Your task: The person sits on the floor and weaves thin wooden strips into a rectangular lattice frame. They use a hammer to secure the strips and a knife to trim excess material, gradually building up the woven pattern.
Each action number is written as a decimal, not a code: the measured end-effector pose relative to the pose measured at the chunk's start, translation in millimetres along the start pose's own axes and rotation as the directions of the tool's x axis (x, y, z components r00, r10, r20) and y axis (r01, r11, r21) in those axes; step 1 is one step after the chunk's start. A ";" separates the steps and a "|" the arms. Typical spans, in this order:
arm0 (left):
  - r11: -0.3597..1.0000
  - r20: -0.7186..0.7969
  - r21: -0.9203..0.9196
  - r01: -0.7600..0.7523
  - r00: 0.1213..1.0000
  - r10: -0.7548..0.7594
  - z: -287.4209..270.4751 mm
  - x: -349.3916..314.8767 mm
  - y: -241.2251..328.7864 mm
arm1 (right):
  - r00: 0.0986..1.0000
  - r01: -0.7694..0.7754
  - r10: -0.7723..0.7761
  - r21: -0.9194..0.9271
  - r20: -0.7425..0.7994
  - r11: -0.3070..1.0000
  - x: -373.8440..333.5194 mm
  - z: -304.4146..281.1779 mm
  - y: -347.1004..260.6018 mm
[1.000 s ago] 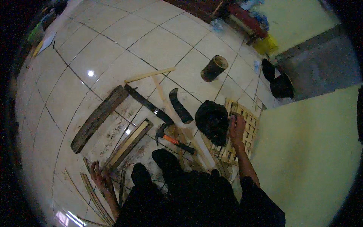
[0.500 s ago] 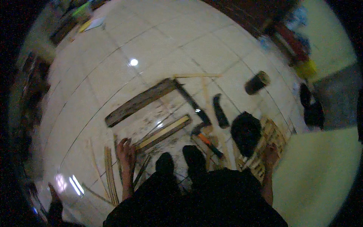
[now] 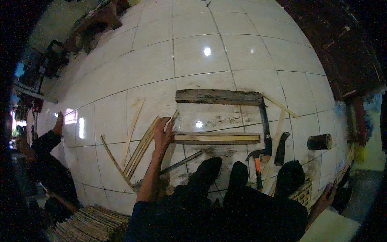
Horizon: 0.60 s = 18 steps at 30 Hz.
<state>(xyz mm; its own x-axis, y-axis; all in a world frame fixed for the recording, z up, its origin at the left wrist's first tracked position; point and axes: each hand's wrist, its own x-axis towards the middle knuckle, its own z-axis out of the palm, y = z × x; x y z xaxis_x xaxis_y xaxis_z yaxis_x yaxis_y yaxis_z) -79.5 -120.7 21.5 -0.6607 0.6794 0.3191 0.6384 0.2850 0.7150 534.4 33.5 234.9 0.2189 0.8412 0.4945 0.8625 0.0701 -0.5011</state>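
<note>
My left hand (image 3: pixel 162 131) is closed, fingers curled round a thin bamboo strip (image 3: pixel 175 115) whose end pokes out above them. Beside it lies the left end of a wooden board (image 3: pixel 217 142), on which a pale bamboo slat (image 3: pixel 225 138) rests lengthwise. At the lower right, my right hand (image 3: pixel 328 195) is in shadow next to a bamboo lattice (image 3: pixel 305 192); its fingers are too dim to read. In front of my feet are a hammer with an orange-and-black handle (image 3: pixel 258 163), a dark curved blade or sheath (image 3: pixel 282 149) and a long dark-bladed tool (image 3: pixel 265 121).
Farther off lies a thick wooden beam (image 3: pixel 217 97). Several bamboo strips (image 3: pixel 141 151) are spread left of my hand, and a short log (image 3: pixel 319 142) is at the right. Another person's arm (image 3: pixel 50 139) reaches in at far left, above a stack of slats (image 3: pixel 92 224).
The view has swung round, so the floor items appear turned. My right hand, over the lattice before, is now at its right side. My left hand stays by the board's left end.
</note>
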 end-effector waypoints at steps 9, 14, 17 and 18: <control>0.619 0.166 -0.535 0.576 0.789 -0.591 -8.3 5.7 -6.4 | 0.122 0.821 -0.943 0.503 0.309 0.270 -48.9 209.3 -180.8; 0.330 0.423 -0.674 0.661 0.712 -0.561 -20.6 21.5 20.9 | -0.224 0.770 -0.947 0.637 0.232 -0.027 -89.8 287.2 -214.7; 0.661 0.530 -0.334 0.672 0.714 -0.458 -31.1 37.8 47.8 | -0.275 0.764 -0.954 0.629 0.119 -0.142 -106.0 318.8 -210.6; 0.674 0.525 -0.356 0.647 0.736 -0.428 -25.2 39.5 46.1 | -0.284 0.770 -0.956 0.610 0.069 -0.185 -112.0 328.8 -208.7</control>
<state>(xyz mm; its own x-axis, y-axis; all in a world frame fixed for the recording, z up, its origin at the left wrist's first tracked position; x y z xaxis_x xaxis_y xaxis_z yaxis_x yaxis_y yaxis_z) -86.2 -97.8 82.7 -0.5521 0.7327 -0.3980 -0.1377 0.3907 0.9102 179.9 101.0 50.5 -0.9186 -0.2688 0.2898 -0.2691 0.9623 0.0398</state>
